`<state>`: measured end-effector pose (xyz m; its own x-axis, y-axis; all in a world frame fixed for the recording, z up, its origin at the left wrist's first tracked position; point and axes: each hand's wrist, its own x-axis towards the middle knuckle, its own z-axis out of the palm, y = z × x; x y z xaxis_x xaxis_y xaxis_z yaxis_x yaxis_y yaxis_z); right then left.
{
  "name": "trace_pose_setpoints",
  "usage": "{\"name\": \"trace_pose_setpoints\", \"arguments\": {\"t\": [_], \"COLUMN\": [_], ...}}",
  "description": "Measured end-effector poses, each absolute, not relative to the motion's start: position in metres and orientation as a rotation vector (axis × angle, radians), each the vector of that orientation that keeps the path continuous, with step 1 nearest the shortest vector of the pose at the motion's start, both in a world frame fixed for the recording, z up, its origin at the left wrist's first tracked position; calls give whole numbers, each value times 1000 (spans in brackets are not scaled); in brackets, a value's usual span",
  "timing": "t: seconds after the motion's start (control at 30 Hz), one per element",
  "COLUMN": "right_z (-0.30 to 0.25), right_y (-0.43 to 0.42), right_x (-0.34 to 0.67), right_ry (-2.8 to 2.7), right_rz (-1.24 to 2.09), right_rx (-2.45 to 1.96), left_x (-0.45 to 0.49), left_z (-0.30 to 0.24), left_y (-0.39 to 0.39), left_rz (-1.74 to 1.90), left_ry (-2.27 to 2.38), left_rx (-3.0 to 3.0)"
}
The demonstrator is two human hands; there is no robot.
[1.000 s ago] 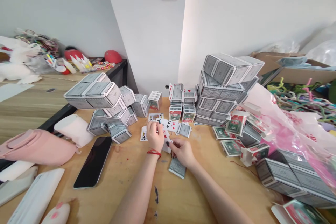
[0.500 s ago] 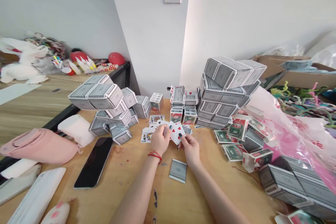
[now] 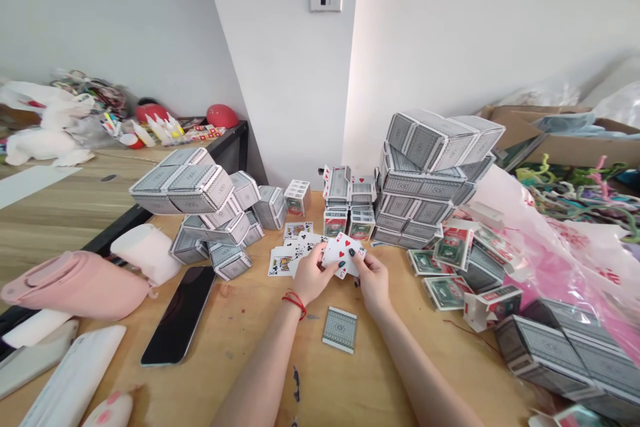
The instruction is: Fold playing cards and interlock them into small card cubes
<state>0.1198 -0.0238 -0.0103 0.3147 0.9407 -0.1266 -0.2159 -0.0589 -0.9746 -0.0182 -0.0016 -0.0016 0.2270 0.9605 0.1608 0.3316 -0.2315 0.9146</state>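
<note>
My left hand (image 3: 310,277) and my right hand (image 3: 374,280) both pinch a small fan of face-up playing cards (image 3: 341,255), red hearts showing, held above the wooden table (image 3: 240,353). A red string circles my left wrist. More face-up cards (image 3: 287,255) lie spread on the table just beyond my left hand. A small face-down deck (image 3: 340,329) with a grey patterned back lies between my forearms, close to me.
Stacks of grey card boxes rise at the left (image 3: 195,197) and right (image 3: 430,170), with small card cubes (image 3: 345,203) between them. A black phone (image 3: 179,313), a pink pouch (image 3: 75,283), green card packs (image 3: 445,267) and a pink plastic bag (image 3: 550,260) lie around.
Both hands have lifted off the table and moved slightly away from me, fanning out the red cards. The face-down deck stays where it lay.
</note>
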Motion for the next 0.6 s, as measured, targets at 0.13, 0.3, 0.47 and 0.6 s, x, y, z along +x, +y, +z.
{"name": "trace_pose_setpoints", "arguments": {"t": [0.13, 0.3, 0.47, 0.6], "right_z": [-10, -12, -17, -16], "right_y": [-23, -22, -21, -22], "right_x": [123, 123, 124, 125], "right_ry": [-852, -895, -890, -926], "right_rz": [1120, 1135, 1117, 1091], "right_rx": [-1279, -1268, -1302, -1307], "left_x": [-20, -25, -30, -32], "left_z": [-3, -2, 2, 0], "left_y": [3, 10, 14, 16], "left_rz": [1067, 1051, 951, 939], "left_ry": [1267, 1200, 1063, 1029], "left_rx": [1661, 1550, 1450, 1380]}}
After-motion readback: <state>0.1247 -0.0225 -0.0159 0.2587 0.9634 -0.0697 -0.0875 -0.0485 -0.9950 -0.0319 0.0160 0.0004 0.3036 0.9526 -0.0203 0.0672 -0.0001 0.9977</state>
